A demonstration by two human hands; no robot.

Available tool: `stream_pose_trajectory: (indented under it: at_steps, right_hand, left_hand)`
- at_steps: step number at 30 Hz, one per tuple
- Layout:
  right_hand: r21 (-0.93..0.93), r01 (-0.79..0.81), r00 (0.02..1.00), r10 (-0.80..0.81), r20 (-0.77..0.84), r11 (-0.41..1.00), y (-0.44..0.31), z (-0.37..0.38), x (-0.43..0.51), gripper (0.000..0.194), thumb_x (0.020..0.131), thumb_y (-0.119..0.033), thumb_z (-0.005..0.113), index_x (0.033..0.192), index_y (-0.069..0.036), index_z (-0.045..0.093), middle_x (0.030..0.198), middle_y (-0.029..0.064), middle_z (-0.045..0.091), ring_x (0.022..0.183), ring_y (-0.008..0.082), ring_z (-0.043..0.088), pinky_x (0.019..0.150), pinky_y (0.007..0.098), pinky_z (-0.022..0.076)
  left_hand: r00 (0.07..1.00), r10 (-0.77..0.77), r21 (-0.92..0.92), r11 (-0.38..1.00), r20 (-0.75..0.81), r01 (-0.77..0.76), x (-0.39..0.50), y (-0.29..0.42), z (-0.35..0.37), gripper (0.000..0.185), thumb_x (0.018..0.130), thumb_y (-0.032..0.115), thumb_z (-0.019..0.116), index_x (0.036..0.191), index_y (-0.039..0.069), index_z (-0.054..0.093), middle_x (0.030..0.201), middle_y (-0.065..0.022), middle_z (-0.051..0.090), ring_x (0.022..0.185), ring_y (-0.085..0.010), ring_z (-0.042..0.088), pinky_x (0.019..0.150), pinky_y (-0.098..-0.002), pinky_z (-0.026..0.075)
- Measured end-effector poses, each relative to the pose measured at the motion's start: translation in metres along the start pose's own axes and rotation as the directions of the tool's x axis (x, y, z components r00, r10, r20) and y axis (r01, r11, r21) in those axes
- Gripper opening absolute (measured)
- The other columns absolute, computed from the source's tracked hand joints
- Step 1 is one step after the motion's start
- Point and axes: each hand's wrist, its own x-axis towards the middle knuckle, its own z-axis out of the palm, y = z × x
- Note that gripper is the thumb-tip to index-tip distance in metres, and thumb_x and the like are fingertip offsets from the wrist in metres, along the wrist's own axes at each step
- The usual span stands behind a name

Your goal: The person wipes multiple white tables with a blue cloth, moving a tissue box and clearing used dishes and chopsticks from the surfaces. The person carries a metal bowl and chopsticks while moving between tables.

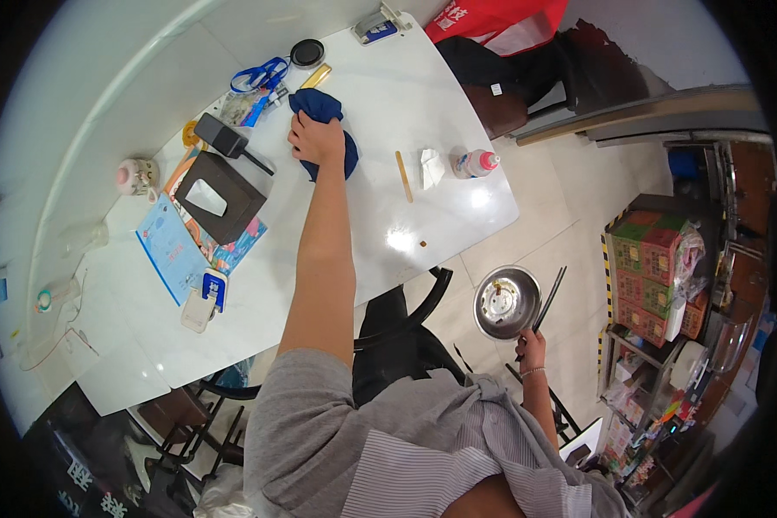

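My left hand reaches far across the white table and grips a bunched dark blue cloth. Part of the cloth spreads out under my wrist on the tabletop. Off the table's front edge, low at my right side, my right hand holds a stainless steel bowl by its rim. Small brownish scraps lie in the bowl. A pair of dark chopsticks sticks out of the same hand alongside the bowl. A flat wooden stick and a crumpled white tissue lie right of the cloth.
A bottle with a pink cap stands near the table's right edge, and a small brown scrap lies near the front edge. Left are a tissue box, a black device and a mug. A black chair stands below.
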Motion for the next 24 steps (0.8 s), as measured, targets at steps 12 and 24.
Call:
stream_pose_trajectory:
  at_steps: [12,24]
  right_hand:
    - [0.077,-0.051,0.997,0.055,-0.046,0.996,0.024,-0.007,0.002,0.012,0.085,-0.009,0.058,0.077,-0.013,0.050,0.057,-0.0062,0.041,0.040,0.0050,0.030,0.037,0.0229,0.0229]
    - [0.110,-0.075,0.987,0.090,-0.131,0.991,0.035,-0.012,-0.005,0.011,0.086,-0.009,0.059,0.078,-0.011,0.052,0.057,-0.0058,0.040,0.040,0.0054,0.031,0.039,0.0234,0.0228]
  left_hand:
    - [0.816,0.424,-0.003,0.888,0.392,-0.459,-0.061,-0.012,-0.020,0.046,0.067,0.016,0.071,0.113,0.016,0.067,0.120,-0.0003,0.063,0.118,-0.0239,0.052,0.099,-0.0470,0.040]
    - [0.740,0.574,-0.003,0.791,0.351,-0.612,0.091,0.054,0.022,0.056,0.072,0.016,0.069,0.127,0.022,0.063,0.133,0.0054,0.057,0.126,-0.0245,0.042,0.099,-0.0492,0.039]
